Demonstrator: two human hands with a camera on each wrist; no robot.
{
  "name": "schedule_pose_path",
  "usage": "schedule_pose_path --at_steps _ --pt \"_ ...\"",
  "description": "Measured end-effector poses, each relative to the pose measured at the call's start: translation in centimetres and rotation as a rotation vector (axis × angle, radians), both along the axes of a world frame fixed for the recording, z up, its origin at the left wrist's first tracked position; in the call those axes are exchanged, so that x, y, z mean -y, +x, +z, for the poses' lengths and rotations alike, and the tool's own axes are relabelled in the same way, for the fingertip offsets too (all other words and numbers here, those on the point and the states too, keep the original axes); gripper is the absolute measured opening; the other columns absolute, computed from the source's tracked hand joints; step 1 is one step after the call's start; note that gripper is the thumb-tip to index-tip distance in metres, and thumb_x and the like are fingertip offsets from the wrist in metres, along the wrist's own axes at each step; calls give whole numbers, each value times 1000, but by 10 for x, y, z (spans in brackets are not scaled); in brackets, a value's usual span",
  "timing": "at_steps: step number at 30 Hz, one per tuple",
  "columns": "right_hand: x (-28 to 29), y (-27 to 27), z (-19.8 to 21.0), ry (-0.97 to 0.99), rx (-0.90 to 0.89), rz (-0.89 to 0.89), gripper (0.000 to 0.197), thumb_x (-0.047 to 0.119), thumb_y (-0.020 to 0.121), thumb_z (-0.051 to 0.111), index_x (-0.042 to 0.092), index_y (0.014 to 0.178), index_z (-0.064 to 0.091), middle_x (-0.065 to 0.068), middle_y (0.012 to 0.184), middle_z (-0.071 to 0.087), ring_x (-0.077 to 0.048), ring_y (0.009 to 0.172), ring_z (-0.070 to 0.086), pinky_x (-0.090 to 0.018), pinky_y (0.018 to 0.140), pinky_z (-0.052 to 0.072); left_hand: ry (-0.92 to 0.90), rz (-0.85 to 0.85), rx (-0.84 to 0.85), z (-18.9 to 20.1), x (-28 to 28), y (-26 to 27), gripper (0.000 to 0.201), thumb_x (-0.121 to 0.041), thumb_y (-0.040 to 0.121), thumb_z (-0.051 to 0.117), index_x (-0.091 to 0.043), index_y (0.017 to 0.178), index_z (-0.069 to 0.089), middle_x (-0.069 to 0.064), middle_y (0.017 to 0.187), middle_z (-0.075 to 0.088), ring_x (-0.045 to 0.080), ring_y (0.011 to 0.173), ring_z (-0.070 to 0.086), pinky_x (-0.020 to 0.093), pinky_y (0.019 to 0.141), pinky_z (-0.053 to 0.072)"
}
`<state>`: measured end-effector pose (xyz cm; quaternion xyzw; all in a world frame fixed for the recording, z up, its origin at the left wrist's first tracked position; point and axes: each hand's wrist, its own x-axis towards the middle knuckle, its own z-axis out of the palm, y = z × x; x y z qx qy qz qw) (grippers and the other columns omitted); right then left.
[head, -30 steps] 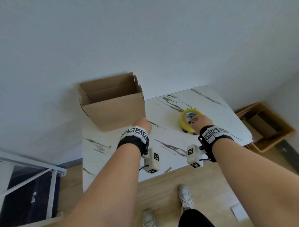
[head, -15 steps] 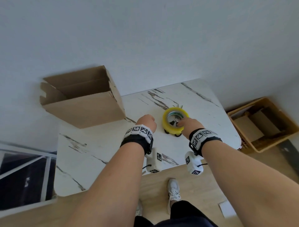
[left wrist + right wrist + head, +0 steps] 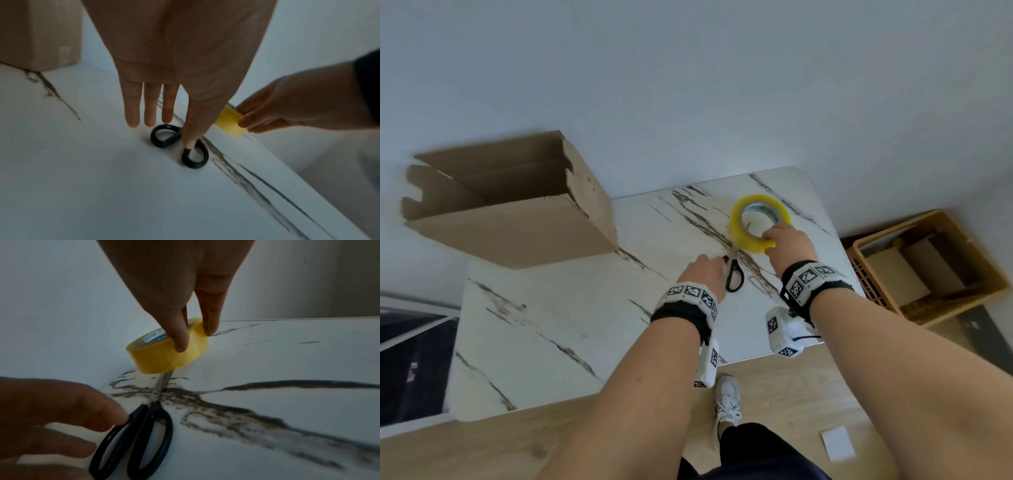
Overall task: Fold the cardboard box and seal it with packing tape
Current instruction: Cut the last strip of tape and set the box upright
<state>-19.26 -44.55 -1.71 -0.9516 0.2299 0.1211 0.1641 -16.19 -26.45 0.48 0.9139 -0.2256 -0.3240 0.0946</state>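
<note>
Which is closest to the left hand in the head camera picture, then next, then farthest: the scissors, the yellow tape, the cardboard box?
1. Scissors: touching the left hand, just right of it.
2. Yellow tape: farther right, held by the right hand.
3. Cardboard box: far left, at the table's back corner.

Yellow tape roll [image 3: 758, 219], black-handled scissors [image 3: 733, 274], brown cardboard box [image 3: 510, 219], white dark-veined marble table [image 3: 558, 329]

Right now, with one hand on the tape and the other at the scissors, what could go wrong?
1. The scissors blades run under the tape roll that the right hand pinches; lifting the roll may drag them.
2. The left hand only touches one handle loop with a fingertip; the scissors may slide.
3. The cardboard box overhangs the table edge and could tip.
</note>
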Motion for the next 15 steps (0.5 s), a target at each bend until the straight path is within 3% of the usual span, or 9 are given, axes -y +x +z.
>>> schedule_pose_path --at_steps 4,8,15 --pt "16 7 -7 32 3 -48 37 4 90 51 18 122 63 -1 137 50 -30 114 52 -30 86 41 63 -145 2 -20 22 2 64 -30 84 62 -34 142 35 7 143 27 32 130 33 44 97 45" --pt "24 14 -11 51 13 -61 38 3 91 51 18 125 62 -1 140 48 -30 118 51 -33 94 43 147 -227 116 -30 32 6 58 -37 85 63 -33 137 37 6 140 30 29 128 30 40 87 48" --pt "27 34 -14 101 71 -61 38 2 91 49 18 122 63 4 136 50 -27 115 50 -30 87 42 83 70 183 -30 32 39 46 -27 89 59 -24 133 47 9 131 37 29 121 38 38 84 48"
